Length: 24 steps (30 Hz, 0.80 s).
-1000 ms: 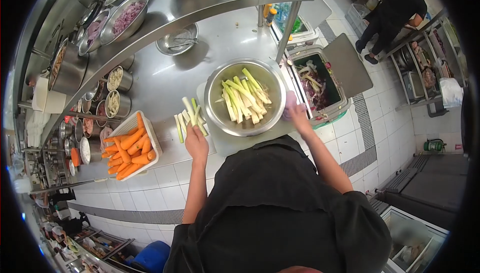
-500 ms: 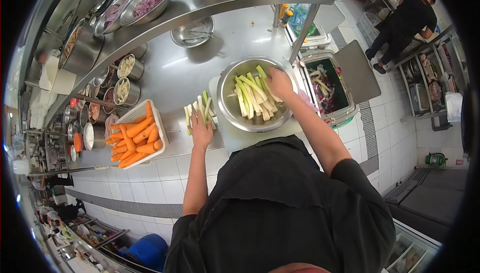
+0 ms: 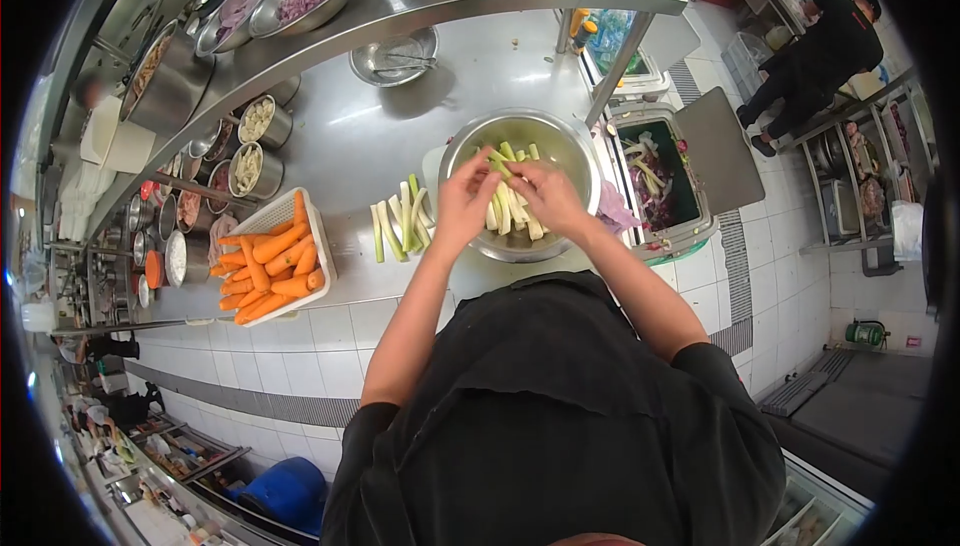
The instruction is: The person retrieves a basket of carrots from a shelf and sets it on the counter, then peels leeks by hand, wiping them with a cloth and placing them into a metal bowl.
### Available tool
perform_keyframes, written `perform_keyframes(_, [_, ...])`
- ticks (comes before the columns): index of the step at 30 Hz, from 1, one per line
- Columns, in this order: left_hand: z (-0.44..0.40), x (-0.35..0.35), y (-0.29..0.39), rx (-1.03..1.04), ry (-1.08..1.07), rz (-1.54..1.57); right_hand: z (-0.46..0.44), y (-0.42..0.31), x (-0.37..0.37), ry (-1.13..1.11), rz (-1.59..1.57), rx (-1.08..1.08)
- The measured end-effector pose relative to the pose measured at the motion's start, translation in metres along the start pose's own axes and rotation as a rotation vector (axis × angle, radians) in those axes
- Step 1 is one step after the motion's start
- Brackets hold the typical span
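Observation:
A large steel bowl stands in front of me with cut leek stalks in it, white to pale green. My left hand is over the bowl's left side, fingers closed on a green leek piece. From the right, my right hand reaches over the bowl and pinches at the same piece; the fingertips of both hands nearly meet there. Left of the bowl, several more leek stalks lie loose on the steel table, touched by neither hand.
A white basket of carrots stands on the left. Behind is a small steel bowl with utensils. A raised steel shelf crosses the table's far side. A waste bin stands on the right. A co-worker works farther off.
My left hand has left the loose leek stalks on the table and moved right over the bowl. My right hand has shifted left and nearer, and both hands now meet at a leek piece.

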<state>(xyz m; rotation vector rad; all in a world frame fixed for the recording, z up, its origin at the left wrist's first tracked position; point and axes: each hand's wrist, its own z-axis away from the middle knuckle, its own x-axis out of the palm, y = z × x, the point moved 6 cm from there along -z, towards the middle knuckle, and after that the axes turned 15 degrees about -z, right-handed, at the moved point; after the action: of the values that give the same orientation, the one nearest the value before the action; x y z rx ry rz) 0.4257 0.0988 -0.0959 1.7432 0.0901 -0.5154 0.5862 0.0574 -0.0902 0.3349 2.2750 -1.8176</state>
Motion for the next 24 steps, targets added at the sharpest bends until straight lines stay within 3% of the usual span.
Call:
perform_keyframes(1, [-0.003,0.011,-0.002,-0.023,-0.077,0.141,0.002,-0.004,0.003,0.048,0.017,-0.056])
perform_keyframes(4, [-0.001,0.011,0.005,-0.022,-0.066,-0.017,0.007,-0.017,0.001,0.178,0.049,-0.124])
perform_keyframes(6, [0.004,0.015,0.010,-0.009,-0.075,0.046,0.012,-0.013,-0.003,0.235,0.071,-0.082])
perform_keyframes(10, [0.010,0.027,0.021,-0.068,-0.075,0.329,0.013,-0.014,-0.004,0.206,0.198,-0.225])
perform_keyframes(13, [0.007,0.029,0.005,-0.127,-0.109,0.219,0.020,-0.016,-0.002,0.218,0.217,-0.246])
perform_keyframes(15, [0.011,0.026,0.009,-0.113,-0.074,0.257,0.025,0.005,-0.020,0.485,0.055,0.057])
perform_keyframes(17, [0.017,0.014,0.020,-0.118,0.017,0.288,0.032,0.056,-0.048,0.755,-0.383,0.209])
perform_keyframes(18, [0.019,0.012,0.016,-0.120,0.017,0.287,0.036,0.048,-0.064,0.859,-0.683,0.310])
perform_keyframes(20, [0.023,0.002,0.002,-0.122,0.113,0.350,0.043,0.080,-0.112,1.063,-0.757,0.218])
perform_keyframes(21, [0.026,-0.002,0.000,-0.122,0.140,0.320,0.049,0.093,-0.143,1.216,-0.575,0.140])
perform_keyframes(23, [0.026,-0.011,0.001,-0.087,0.189,0.308,0.049,0.100,-0.201,1.194,-0.373,0.119])
perform_keyframes(24, [0.026,-0.017,0.005,-0.048,0.236,0.290,0.044,0.077,-0.224,1.035,0.010,0.159])
